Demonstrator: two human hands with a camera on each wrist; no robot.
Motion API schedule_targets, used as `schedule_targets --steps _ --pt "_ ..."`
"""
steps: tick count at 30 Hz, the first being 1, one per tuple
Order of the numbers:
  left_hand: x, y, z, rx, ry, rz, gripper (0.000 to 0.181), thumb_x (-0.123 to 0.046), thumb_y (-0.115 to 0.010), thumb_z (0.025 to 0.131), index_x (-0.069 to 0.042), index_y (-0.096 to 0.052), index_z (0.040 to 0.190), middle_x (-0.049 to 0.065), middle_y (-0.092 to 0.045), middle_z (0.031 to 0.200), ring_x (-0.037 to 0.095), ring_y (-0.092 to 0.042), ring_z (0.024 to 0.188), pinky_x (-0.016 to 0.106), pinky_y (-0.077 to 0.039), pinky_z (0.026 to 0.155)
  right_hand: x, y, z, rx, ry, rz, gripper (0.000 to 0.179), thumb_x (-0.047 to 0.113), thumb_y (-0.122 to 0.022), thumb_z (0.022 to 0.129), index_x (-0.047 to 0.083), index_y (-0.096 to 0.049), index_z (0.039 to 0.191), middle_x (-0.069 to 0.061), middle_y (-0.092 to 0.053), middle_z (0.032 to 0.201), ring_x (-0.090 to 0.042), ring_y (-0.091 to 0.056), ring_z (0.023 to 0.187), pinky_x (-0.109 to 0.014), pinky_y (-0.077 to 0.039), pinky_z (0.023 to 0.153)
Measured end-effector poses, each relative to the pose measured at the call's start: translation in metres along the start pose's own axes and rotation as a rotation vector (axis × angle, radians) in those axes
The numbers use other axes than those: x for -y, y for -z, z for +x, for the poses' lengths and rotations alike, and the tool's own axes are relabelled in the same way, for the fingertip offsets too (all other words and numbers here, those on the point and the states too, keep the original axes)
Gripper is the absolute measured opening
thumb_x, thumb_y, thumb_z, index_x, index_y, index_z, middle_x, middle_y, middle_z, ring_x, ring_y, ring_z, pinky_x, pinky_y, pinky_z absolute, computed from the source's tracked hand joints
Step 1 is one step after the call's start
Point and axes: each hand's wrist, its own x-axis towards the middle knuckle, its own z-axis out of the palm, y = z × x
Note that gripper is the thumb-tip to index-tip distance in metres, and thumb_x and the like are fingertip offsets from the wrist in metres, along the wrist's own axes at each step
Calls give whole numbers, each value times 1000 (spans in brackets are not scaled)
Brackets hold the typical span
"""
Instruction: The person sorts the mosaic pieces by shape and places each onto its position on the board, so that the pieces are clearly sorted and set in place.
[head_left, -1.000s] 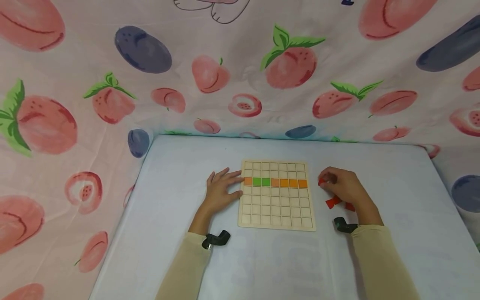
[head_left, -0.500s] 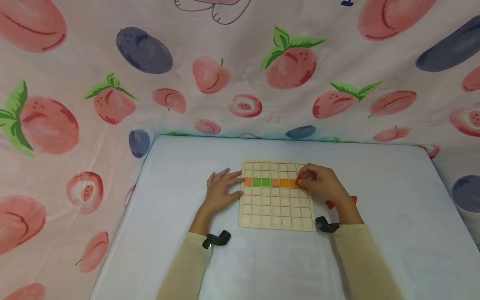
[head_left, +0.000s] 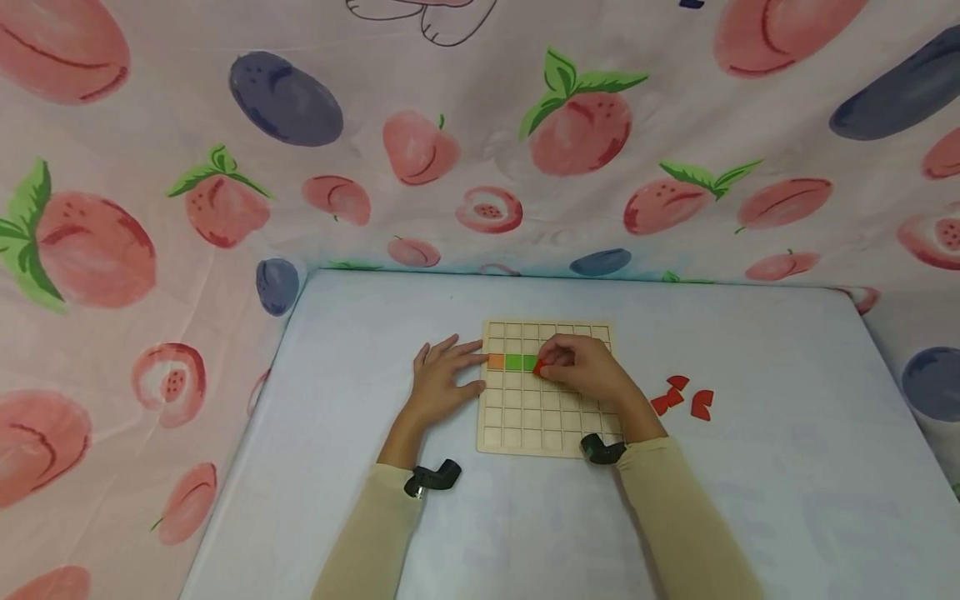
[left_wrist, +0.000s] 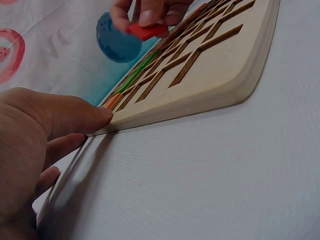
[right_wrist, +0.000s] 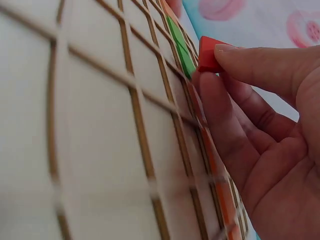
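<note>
A pale wooden grid board [head_left: 517,417] lies flat on the table, one row of its cells filled with orange and green pieces. Beside its left edge, my left hand [head_left: 442,383] has its fingers spread, thumb and fingertips touching the board; the left wrist view shows the thumb [left_wrist: 80,115] against the rim. Above the coloured row my right hand [head_left: 585,367] pinches a small red piece [right_wrist: 209,54] between thumb and fingers. This hand hides the right part of the row in the head view. The red piece is held over the board, near the green pieces [head_left: 521,362].
Several loose red pieces [head_left: 675,396] lie on the table to the right of the board. The white tabletop [head_left: 360,317] meets a fruit-patterned cloth [head_left: 405,75] at the back and left. A dark camera mount [head_left: 602,450] sits on the right wrist.
My right hand has moved left from beside the loose red pieces to over the board, carrying the red piece along the row. My left hand stays in place.
</note>
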Motion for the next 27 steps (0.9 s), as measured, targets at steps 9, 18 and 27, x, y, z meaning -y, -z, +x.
schedule_targets --steps 9,18,27 --pt "-2 1 0 12 -1 0 43 -29 -75 89 -28 -70 132 -10 -55 152 26 -29 154 62 -3 123 14 -27 14 -5 -29 34 10 19 -79 89 18 -74 98 1 -73 91 -15 -67 82 -33 -56 78" --pt "-1 1 0 5 -4 -1 44 -30 -75 88 -28 -70 131 -10 -55 151 25 -30 154 61 -3 123 19 -45 25 0 -120 72 9 19 -78 88 20 -75 96 2 -72 87 -16 -65 76 -31 -53 71" --pt "-1 1 0 5 4 1 43 -29 -75 88 -28 -71 131 -11 -55 151 25 -31 154 61 -3 123 25 -49 29 -23 -171 80 9 19 -79 86 21 -78 94 4 -75 84 -16 -65 80 -32 -50 74"
